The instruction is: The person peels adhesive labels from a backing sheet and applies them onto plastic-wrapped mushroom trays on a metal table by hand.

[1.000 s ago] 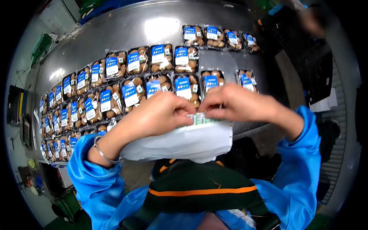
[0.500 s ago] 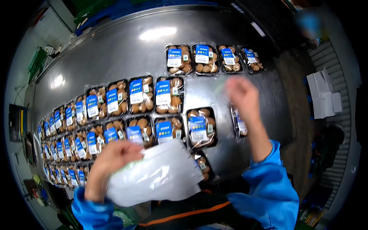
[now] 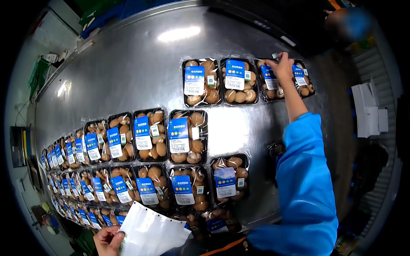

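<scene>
My left hand [image 3: 109, 241] pinches the edge of a white glossy sheet [image 3: 149, 232] at the bottom. My right hand [image 3: 281, 68] reaches to the back row, over the third mushroom tray [image 3: 269, 81], with a small label [image 3: 275, 55] at its fingertips. Beside it, the rightmost tray [image 3: 303, 79] is partly behind the hand. Each wrapped black tray holds brown mushrooms under a blue and white label. Two trays in that row, such as the leftmost [image 3: 202, 83], carry a small square code sticker.
Long rows of mushroom trays [image 3: 145, 134] fill the left and front of the metal table [image 3: 106, 68]. A blurred person in blue [image 3: 356, 23] is at the upper right. White cartons [image 3: 369, 111] lie beyond the table's right edge.
My right hand has moved up and right to the back row. My left hand and the white sheet have moved down and left. The view has shifted closer to the trays.
</scene>
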`<action>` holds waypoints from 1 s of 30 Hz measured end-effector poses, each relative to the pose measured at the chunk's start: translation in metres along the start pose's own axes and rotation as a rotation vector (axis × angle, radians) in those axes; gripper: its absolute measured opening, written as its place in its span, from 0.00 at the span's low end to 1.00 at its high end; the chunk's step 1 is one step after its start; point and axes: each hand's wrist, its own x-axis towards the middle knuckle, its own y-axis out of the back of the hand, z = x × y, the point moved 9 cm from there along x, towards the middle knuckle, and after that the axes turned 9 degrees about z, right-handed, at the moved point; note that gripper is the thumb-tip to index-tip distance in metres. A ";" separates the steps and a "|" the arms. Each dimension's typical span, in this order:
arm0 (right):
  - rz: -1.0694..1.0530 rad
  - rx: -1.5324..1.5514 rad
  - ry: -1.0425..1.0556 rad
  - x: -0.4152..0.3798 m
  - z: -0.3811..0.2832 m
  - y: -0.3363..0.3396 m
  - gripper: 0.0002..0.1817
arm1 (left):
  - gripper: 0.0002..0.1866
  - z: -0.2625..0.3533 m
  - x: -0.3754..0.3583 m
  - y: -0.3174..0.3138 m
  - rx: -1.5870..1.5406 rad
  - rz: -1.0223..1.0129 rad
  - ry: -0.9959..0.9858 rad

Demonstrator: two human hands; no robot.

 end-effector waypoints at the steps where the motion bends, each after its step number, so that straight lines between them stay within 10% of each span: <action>1: 0.059 0.099 0.048 0.005 -0.007 0.003 0.21 | 0.08 0.002 0.000 -0.003 -0.013 -0.010 -0.002; 5: -0.477 0.796 -0.427 -0.046 -0.041 -0.062 0.13 | 0.09 0.016 0.005 -0.013 -0.046 -0.039 -0.059; 9: -0.202 -0.046 0.132 -0.038 -0.070 -0.063 0.20 | 0.09 0.007 -0.006 0.001 -0.032 -0.042 -0.059; 15: -0.490 0.720 -0.072 -0.080 -0.171 -0.094 0.20 | 0.09 -0.013 -0.011 0.015 -0.065 0.015 -0.095; 23: -0.108 0.024 0.511 -0.120 -0.209 -0.061 0.21 | 0.08 -0.041 -0.022 0.046 -0.054 0.123 -0.023; 30: -0.845 0.917 -0.268 -0.208 -0.190 -0.045 0.23 | 0.11 -0.055 -0.011 0.048 -0.096 -0.039 -0.145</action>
